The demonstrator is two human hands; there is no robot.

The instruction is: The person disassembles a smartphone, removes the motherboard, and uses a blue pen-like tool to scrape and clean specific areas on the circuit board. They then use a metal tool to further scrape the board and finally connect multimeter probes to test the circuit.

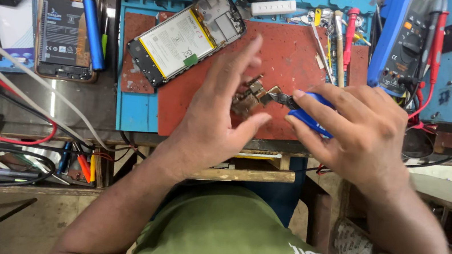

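My right hand (355,131) grips blue-handled cutting pliers (310,117), whose metal jaws bite a small brown flexible part (253,93) over the red work mat (297,61). My left hand (219,109) pinches the same small part between thumb and fingers, index finger raised. An opened phone (185,36) with its white battery showing lies on the mat, just above and left of my left hand.
A second opened phone (66,21) with a blue tool (93,19) on it lies at the left. A multimeter (406,43) with red leads stands at the right. Screwdrivers and tweezers (337,37) lie at the mat's top right. Cables (13,129) cross the lower left.
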